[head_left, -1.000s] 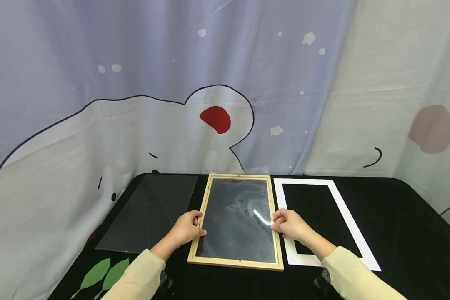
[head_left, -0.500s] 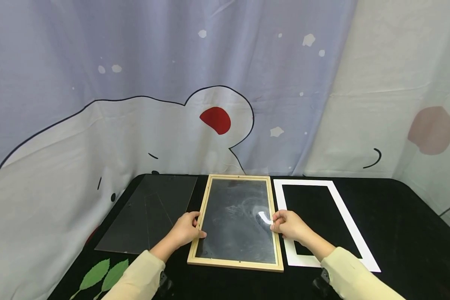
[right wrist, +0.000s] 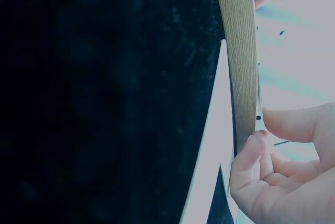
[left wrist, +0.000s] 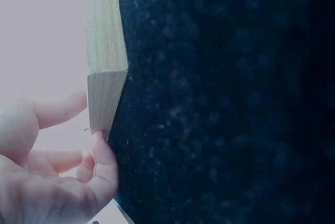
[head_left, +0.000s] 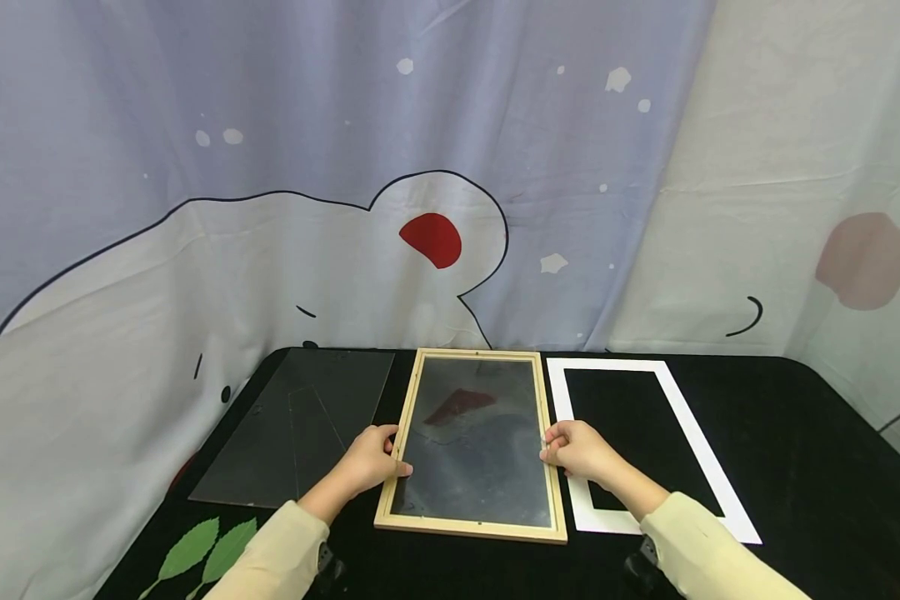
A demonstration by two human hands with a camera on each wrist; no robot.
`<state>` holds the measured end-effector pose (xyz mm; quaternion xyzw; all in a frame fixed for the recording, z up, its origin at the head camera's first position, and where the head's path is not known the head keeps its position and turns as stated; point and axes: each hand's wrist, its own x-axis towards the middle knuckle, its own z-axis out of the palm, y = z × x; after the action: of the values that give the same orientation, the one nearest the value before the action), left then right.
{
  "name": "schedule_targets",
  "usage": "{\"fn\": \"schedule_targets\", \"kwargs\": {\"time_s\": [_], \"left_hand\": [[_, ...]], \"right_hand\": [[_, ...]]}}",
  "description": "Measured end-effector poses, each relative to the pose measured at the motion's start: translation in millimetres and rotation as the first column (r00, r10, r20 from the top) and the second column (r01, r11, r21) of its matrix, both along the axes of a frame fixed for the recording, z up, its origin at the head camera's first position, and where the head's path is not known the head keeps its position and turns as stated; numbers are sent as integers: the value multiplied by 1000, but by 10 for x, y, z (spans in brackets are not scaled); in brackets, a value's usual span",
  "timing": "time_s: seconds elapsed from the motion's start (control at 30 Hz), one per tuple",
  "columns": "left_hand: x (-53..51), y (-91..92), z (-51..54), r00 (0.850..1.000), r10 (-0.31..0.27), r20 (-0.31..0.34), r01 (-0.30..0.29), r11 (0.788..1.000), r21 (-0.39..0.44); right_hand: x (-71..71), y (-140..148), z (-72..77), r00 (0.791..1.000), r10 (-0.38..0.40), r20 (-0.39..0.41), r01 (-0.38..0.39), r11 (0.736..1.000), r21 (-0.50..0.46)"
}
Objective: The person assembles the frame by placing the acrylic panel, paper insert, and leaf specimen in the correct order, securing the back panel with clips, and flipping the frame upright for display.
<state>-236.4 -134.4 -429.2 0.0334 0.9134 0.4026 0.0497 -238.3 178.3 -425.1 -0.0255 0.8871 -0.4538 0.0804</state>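
A pale wooden picture frame (head_left: 471, 533) lies on the black-covered table, with a smudged transparent pane (head_left: 468, 475) inside it. Its left side is gripped by my left hand (head_left: 367, 456), thumb over the face and fingers curled at the outer edge. My right hand (head_left: 581, 448) pinches the opposite side in much the same way. Close up, the left wrist view has the frame's wooden edge (left wrist: 107, 30) between thumb and fingertips. In the right wrist view, fingertips touch the frame's side (right wrist: 241, 51) and the thumb lies at its upper edge.
Left of the frame lies a dark grey sheet (head_left: 270, 450), with two green leaves (head_left: 189, 548) in front of it. A white rectangular mat (head_left: 690, 433) lies on the right, under my right forearm. A patterned curtain (head_left: 330, 267) hangs behind the table.
The white glare on the pane is gone and a dark red reflection shows on its upper half. Both hands and the frame stay in nearly the same place.
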Motion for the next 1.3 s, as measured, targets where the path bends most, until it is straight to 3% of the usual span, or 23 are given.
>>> {"fn": "schedule_targets", "kwargs": {"time_s": [0.43, 0.63, 1.3], "left_hand": [[-3, -2, -7, 1000, -3, 9, 3, 1000, 2], [1, 0, 1, 1000, -9, 14, 9, 1000, 6], [20, -7, 29, 999, -32, 4, 32, 999, -13]], "right_hand": [[23, -18, 61, 998, 30, -56, -24, 994, 103], [54, -58, 111, 997, 24, -75, -16, 994, 106], [45, -73, 140, 998, 46, -34, -41, 992, 122]]}}
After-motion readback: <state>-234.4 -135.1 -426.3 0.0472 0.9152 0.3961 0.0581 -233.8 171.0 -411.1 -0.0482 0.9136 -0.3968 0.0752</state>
